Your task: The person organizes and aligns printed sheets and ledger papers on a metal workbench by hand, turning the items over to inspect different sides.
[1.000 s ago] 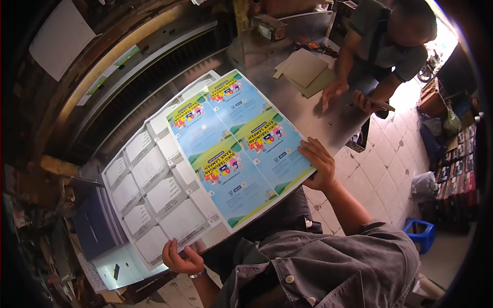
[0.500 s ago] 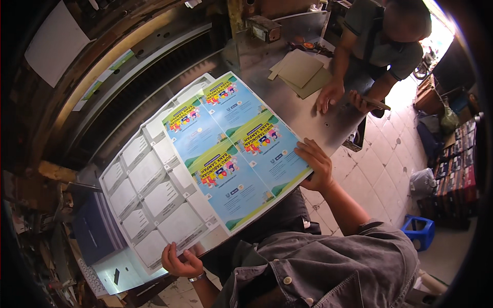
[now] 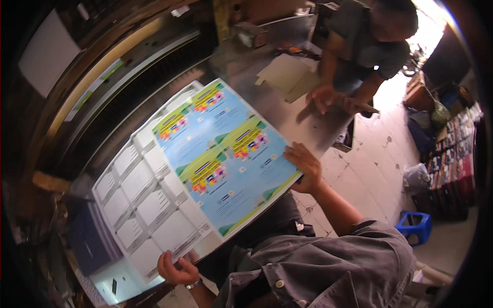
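A large colour-printed sheet [image 3: 233,169] in blue, green and yellow, with repeated panels, lies tilted in front of me. Beside it on the left, and partly beneath it, are grey-and-white printed sheets [image 3: 134,191] with a grid of boxes. My right hand [image 3: 306,167] grips the right edge of the colour sheet, fingers on top and the thumb out of sight. At the near edge of the grey-and-white sheets, my left hand [image 3: 177,269] has its fingers curled around the margin. The picture is slightly blurred.
Across the metal table [image 3: 292,115], another person [image 3: 359,41] holds a flat object by tan boards [image 3: 288,77]. A machine with a long dark slot [image 3: 154,77] stands behind the sheets. Dark blue covers [image 3: 92,238] lie left; a blue stool [image 3: 415,227] stands right.
The whole scene has shifted slightly left in view, with some blur. My hands keep their places on the sheets. The other person's hands have come closer together.
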Action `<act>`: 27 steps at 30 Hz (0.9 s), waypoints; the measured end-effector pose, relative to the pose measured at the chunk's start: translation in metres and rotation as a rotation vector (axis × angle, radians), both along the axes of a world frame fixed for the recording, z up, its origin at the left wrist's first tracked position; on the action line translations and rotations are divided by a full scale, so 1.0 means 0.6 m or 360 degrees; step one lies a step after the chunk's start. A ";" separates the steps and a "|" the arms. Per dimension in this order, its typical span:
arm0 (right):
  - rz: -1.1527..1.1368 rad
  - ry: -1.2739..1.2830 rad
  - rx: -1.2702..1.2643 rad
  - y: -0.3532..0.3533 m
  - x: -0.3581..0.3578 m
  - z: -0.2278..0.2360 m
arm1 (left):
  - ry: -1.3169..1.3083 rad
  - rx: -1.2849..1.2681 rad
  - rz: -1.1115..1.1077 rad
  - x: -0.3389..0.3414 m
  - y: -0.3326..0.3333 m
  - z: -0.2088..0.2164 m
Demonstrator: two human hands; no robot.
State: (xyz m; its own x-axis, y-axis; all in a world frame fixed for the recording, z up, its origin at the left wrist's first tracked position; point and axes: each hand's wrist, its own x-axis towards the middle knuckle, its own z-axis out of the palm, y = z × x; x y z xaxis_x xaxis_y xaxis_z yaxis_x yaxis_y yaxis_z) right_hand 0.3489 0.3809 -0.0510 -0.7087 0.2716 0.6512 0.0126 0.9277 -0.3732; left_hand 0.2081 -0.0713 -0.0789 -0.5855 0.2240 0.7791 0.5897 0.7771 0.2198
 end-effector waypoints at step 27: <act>0.0039 -0.0010 -0.0036 0.003 -0.002 -0.011 | -0.0129 -0.0137 0.0051 0.011 -0.005 0.015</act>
State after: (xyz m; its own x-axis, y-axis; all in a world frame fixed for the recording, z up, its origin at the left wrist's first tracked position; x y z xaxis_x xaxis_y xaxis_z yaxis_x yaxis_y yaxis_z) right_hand 0.3474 0.3829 -0.0574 -0.7192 0.2687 0.6407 -0.0075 0.9191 -0.3939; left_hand 0.2144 -0.0741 -0.0700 -0.6537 0.2682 0.7077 0.5474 0.8133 0.1974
